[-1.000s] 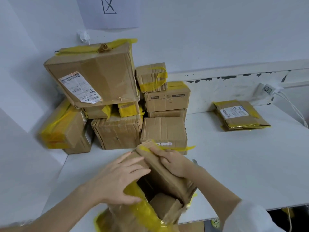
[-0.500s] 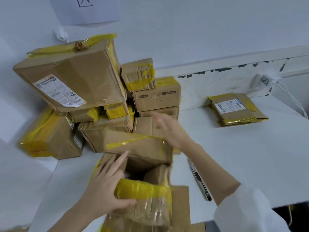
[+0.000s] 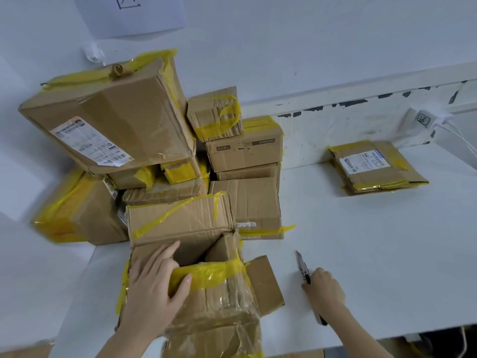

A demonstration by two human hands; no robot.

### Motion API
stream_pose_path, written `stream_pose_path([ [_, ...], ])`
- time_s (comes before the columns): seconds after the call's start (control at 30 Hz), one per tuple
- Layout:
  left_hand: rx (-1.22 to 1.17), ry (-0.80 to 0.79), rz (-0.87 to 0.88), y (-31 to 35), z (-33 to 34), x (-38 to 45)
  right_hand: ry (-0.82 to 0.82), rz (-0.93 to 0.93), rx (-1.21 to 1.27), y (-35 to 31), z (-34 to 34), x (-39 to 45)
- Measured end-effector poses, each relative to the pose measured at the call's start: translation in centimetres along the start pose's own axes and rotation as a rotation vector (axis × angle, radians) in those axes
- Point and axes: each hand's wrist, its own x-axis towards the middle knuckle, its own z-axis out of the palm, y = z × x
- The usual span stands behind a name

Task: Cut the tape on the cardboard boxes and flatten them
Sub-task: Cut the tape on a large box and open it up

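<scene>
Left hand grips the near wall of the opened box at 6 o'clock on the table, thumb on yellow tape, bracing it. Right hand at 4 o'clock closes over the utility knife, likely to cut that strip

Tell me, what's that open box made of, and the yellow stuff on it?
The open box looks like brown corrugated cardboard, matte and creased at its folds. The yellow tape looks like thin plastic: it shines, wrinkles and is slightly see-through.
</scene>
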Motion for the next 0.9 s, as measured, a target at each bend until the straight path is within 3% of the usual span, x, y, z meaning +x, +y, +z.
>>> stream_pose_path([
  [0.07, -0.002, 0.098, 0.034, -0.2, 0.2, 0.1, 0.024, -0.02, 0.022, 0.3, -0.1, -0.6],
  [0.13, 0.013, 0.179, 0.041, -0.3, 0.5, -0.1, 0.04, -0.055, 0.225, 0.7, -0.4, -1.3],
  [0.2, 0.041, 0.244, 0.034, -0.3, 0.7, -0.3, 0.004, -0.175, 0.546, 0.3, -1.5, -2.8],
  [0.27, 0.06, 0.284, 0.027, -0.3, 0.8, -0.5, 0.013, -0.385, 0.657, -1.1, -3.5, -4.8],
  [0.4, 0.077, 0.322, 0.03, -0.3, 1.0, -0.6, 0.143, -0.747, 0.367, -4.5, -6.9, -8.1],
  [0.67, 0.107, 0.386, 0.046, -0.2, 1.2, -0.6, 0.184, -0.752, -0.291, -6.6, -9.6, -10.6],
  [0.9, 0.14, 0.428, 0.054, -0.2, 1.6, -0.8, 0.093, -0.827, -0.377, -6.1, -12.4, -11.1],
])
